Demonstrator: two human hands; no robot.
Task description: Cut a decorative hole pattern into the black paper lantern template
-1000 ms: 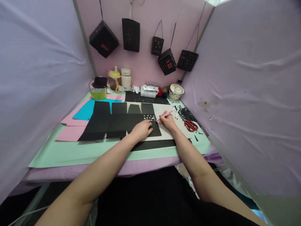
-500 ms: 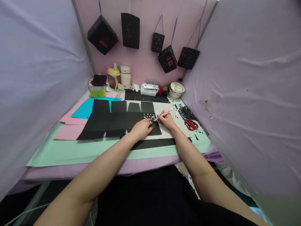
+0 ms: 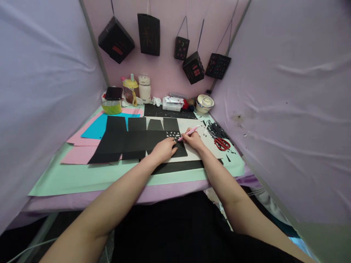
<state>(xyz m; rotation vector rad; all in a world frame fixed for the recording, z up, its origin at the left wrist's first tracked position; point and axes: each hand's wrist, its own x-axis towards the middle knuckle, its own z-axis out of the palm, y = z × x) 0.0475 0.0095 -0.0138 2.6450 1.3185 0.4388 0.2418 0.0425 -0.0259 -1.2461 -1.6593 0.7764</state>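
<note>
Black cardstock (image 3: 134, 140) with flaps along its edges lies spread across the work surface. Small angular cut-outs (image 3: 173, 134) pierce its right panel, and white shows through them. My left hand (image 3: 164, 149) rests flat on that panel with its fingers extended, just below the cut-outs. In my right hand (image 3: 192, 138) is a slim pink craft knife (image 3: 189, 133), gripped like a pen. Its tip points down at the card beside my left fingertips; whether the blade is in the card cannot be made out. A white board (image 3: 199, 153) lies under the card's right part.
Red-handled scissors (image 3: 222, 144) and black paper scraps (image 3: 217, 129) lie at right. Blue paper (image 3: 94, 128) and pink sheets (image 3: 79, 155) are at left. Behind stand a bottle (image 3: 144, 91), a clear box (image 3: 172, 105) and bowls (image 3: 204, 105). Black paper lanterns (image 3: 193, 68) hang above.
The whole view has shifted slightly. The craft knife's tip has moved a little left across the card; my left hand keeps its place on the card.
</note>
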